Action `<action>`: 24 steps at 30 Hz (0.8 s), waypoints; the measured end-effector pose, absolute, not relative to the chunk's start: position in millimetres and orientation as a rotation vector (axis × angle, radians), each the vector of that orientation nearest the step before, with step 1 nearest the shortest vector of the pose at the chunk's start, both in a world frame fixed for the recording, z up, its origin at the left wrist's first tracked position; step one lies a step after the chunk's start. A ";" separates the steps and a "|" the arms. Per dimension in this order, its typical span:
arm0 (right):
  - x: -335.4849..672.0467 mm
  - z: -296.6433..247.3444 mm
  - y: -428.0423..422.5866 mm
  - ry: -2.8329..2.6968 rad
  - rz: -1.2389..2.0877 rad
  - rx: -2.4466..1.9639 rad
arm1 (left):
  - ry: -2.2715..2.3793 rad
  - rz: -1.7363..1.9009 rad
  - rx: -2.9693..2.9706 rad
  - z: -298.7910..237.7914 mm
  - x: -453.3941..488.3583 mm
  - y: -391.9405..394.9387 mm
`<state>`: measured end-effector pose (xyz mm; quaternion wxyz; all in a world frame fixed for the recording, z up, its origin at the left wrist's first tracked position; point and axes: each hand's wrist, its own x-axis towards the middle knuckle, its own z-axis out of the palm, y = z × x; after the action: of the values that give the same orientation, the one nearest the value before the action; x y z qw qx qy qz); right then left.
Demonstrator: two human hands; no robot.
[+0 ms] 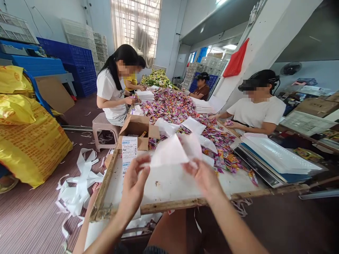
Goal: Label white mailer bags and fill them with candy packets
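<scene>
Both my hands hold up a translucent white plastic bag (176, 150) above the near end of the long white table (169, 187). My left hand (134, 185) pinches the bag's left edge between thumb and fingers. At the bag's lower right edge, my right hand (202, 176) grips it with fingers closed. Behind the bag, a heap of small colourful sachets (180, 106) covers the middle of the table, with more white bags (193, 125) lying on it.
An open cardboard box (137, 130) stands at the table's left edge. A stack of clear bags on a scale (275, 158) is to the right. Several people sit along both sides. Yellow sacks (29, 141) and white strips (76, 187) lie on the floor at left.
</scene>
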<state>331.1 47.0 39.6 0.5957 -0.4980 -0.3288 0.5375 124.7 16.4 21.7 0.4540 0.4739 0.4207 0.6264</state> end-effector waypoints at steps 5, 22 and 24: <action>282.9 -65.5 -37.9 -0.540 1.532 -1.315 | 1.064 0.942 0.933 -53.6 136.5 -21.9; 261.9 -69.6 -69.6 -1.766 1.121 -1.332 | 1.057 0.792 0.654 -93.7 135.9 -43.1; 253.4 -71.4 -63.7 -1.760 1.164 -1.358 | 1.054 0.792 0.632 -92.5 136.2 -44.0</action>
<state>253.4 -63.7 -71.4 0.3111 -0.5144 -0.6665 0.4410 136.2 -44.0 -92.5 0.7446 0.2885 0.4812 0.3616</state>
